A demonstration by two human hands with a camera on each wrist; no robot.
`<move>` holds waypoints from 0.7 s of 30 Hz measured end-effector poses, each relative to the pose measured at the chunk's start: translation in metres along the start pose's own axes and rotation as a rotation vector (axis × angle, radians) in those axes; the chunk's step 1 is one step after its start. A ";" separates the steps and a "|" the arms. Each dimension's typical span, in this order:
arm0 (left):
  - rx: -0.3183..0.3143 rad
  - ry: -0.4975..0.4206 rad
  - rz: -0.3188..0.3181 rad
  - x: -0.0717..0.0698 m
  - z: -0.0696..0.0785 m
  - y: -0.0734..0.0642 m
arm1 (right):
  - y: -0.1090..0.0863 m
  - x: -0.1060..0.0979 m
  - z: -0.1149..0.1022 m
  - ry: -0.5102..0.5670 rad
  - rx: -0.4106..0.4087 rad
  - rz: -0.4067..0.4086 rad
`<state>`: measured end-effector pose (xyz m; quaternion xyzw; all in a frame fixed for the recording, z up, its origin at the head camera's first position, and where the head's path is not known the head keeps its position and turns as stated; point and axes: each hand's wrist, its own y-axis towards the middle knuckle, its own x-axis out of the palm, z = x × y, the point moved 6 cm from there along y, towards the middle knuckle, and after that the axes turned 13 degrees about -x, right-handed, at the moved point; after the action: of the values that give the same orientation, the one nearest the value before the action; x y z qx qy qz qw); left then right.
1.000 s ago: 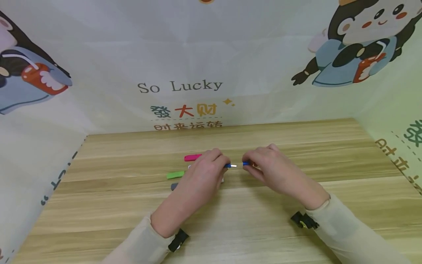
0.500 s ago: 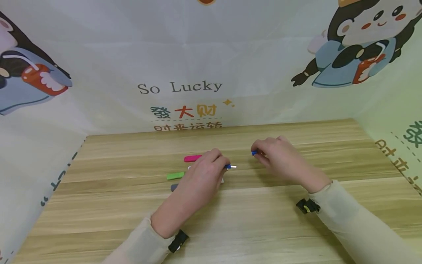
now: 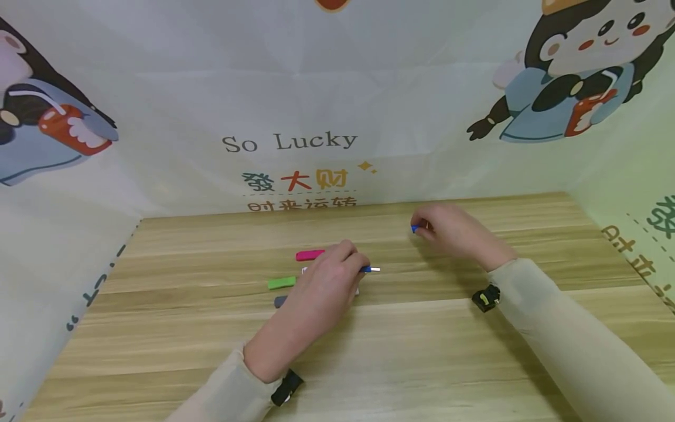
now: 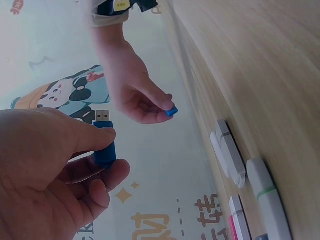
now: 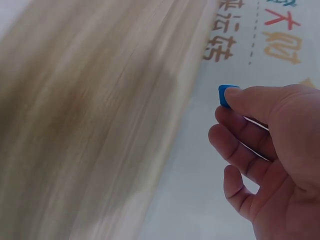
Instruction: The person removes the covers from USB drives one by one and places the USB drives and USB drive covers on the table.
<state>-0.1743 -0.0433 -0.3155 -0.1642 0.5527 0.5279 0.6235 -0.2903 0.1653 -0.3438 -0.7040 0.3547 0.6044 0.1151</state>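
Observation:
My left hand [image 3: 329, 281] holds a blue USB stick [image 4: 104, 145] between thumb and fingers, its bare metal plug pointing away from the hand. In the head view most of the stick is hidden behind the fingers, with the plug showing at the right. Farther back and to the right, my right hand [image 3: 453, 231] pinches a small blue USB cap [image 5: 227, 95] between thumb and forefinger. Its other fingers are loosely curled in the right wrist view. The cap and the stick are well apart.
Under and beside the left hand lie several pen-like highlighters, with a pink end [image 3: 309, 255], a green end [image 3: 282, 283] and a dark grey end [image 3: 280, 301] showing. White bodies [image 4: 270, 200] show in the left wrist view. A printed cloth wall [image 3: 295, 105] stands behind the wooden table [image 3: 184, 328].
My right hand has moved back and to the right with the blue cap, away from the USB stick. The left hand has stayed almost still, holding the stick.

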 end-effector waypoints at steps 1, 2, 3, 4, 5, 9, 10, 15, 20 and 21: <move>0.003 0.001 0.001 0.000 0.000 0.000 | 0.002 0.001 0.002 0.003 0.000 -0.005; 0.003 0.003 0.002 0.000 0.000 0.000 | 0.004 0.002 0.005 0.005 0.005 -0.012; 0.004 0.005 0.002 0.001 0.000 0.000 | 0.005 0.004 0.008 0.005 0.008 -0.020; 0.006 0.008 0.003 0.001 -0.001 0.000 | 0.006 0.006 0.010 0.007 0.010 -0.026; 0.007 0.008 0.001 0.001 -0.001 0.000 | 0.008 0.007 0.012 0.010 0.014 -0.033; 0.018 0.014 0.008 0.002 -0.001 0.000 | 0.010 0.014 0.020 0.039 0.031 -0.060; 0.021 0.016 0.011 0.002 -0.001 0.000 | 0.010 0.016 0.022 0.047 0.036 -0.064; 0.034 0.016 0.013 0.004 -0.001 0.000 | 0.012 0.021 0.027 0.073 0.049 -0.084; 0.036 0.013 0.012 0.004 -0.001 0.000 | 0.013 0.023 0.029 0.083 0.046 -0.099; 0.037 0.013 0.014 0.004 -0.001 0.000 | 0.014 0.023 0.029 0.085 0.047 -0.100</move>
<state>-0.1753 -0.0426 -0.3195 -0.1524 0.5674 0.5209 0.6192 -0.3213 0.1644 -0.3691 -0.7430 0.3376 0.5590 0.1465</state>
